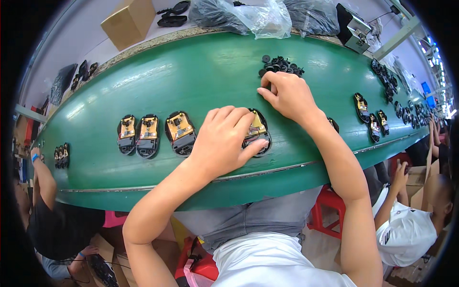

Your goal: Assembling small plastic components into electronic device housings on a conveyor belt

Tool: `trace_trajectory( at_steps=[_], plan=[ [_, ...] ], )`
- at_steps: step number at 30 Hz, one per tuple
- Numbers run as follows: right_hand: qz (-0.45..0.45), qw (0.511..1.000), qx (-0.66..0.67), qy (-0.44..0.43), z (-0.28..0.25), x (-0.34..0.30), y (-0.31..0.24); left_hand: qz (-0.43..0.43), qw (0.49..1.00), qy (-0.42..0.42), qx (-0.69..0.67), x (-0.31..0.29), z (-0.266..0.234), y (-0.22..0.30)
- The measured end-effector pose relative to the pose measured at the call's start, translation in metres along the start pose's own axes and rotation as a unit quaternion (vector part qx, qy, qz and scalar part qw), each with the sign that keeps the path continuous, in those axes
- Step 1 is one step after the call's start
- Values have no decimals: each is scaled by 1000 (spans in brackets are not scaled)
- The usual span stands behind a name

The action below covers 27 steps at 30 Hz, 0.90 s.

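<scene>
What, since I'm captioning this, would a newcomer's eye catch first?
Probably the glossy green worktable curving across the view. At its middle, the left hand partly covers an open black oval shell with a tan board; three similar shells lie leftward. Farther back, the right hand is at a pile of small round black parts.

Head-worn fisheye, aimed down

Set on the wearer's head, left of a side-by-side pair; faces downward and forward past a white shirt (263, 258) and both forearms (172, 189); looks from close above the left hand (222, 136) and right hand (290, 93); reaches across the green surface (201, 86) to plastic bags (268, 21) beyond; takes in co-workers (406, 232) at either side; bends straight edges, ends in black corners
</scene>
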State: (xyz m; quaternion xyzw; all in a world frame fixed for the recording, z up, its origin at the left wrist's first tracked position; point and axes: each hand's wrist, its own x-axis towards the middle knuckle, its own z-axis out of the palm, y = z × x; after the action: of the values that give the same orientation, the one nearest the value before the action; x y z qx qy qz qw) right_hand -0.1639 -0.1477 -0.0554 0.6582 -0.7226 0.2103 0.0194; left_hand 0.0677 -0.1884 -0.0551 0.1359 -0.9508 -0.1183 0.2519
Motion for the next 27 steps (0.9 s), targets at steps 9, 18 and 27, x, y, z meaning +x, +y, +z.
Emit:
trace_trajectory(
  at_steps=[9,18,27],
  plan=[
    [102,993,51,-12,-18,-2,4,-58,992,52,-100,-8,2,-10],
    [-76,991,110,21,-6,-23,28,-51,996,12,-78,6,11,10],
    [-87,989,120,-20,-3,-55,59,-76,994,-39,-64,29,44,39]
  ],
)
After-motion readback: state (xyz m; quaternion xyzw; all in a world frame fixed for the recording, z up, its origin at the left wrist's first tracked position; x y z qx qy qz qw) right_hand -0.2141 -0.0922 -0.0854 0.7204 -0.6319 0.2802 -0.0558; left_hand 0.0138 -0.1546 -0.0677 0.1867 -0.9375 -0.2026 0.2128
